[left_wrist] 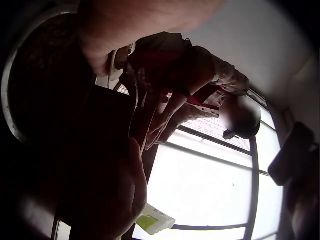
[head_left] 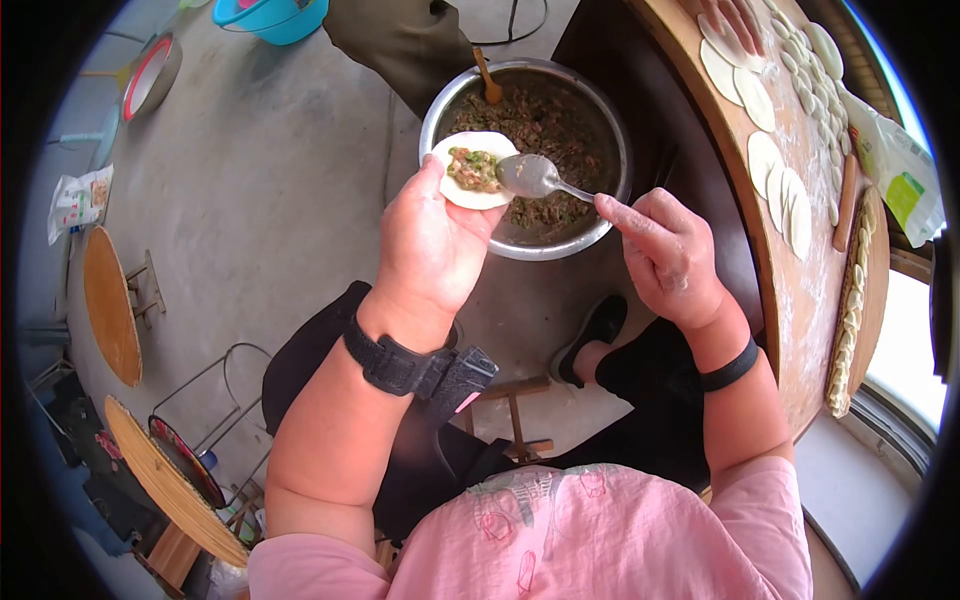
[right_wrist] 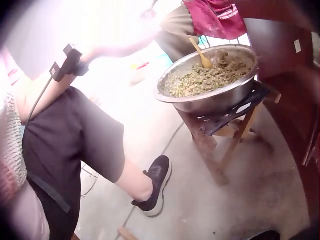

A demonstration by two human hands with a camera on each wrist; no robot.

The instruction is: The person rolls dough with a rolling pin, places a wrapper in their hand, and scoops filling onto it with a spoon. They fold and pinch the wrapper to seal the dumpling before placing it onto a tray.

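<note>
My left hand (head_left: 437,240) holds a round dumpling wrapper (head_left: 470,200), thumb at its left edge, with the other fingers mostly hidden beneath. A mound of meat-and-green filling (head_left: 473,170) lies in the middle of the wrapper. In my right hand (head_left: 672,255) is a metal spoon (head_left: 535,177), gripped by its handle, its bowl right at the filling. Below both hands stands a wide metal basin (head_left: 603,228) of the same filling, with a wooden spoon (head_left: 489,80) stuck in it. The right wrist view shows the basin on a wooden stool (right_wrist: 202,135).
To the right, a floured wooden table (head_left: 790,330) bears flat wrappers (head_left: 797,215), small dough pieces (head_left: 815,90), a rolling pin (head_left: 846,205) and a row of shaped dumplings (head_left: 855,300). Another person's hand (head_left: 735,20) works at the far end. Round stools (head_left: 110,305) stand left.
</note>
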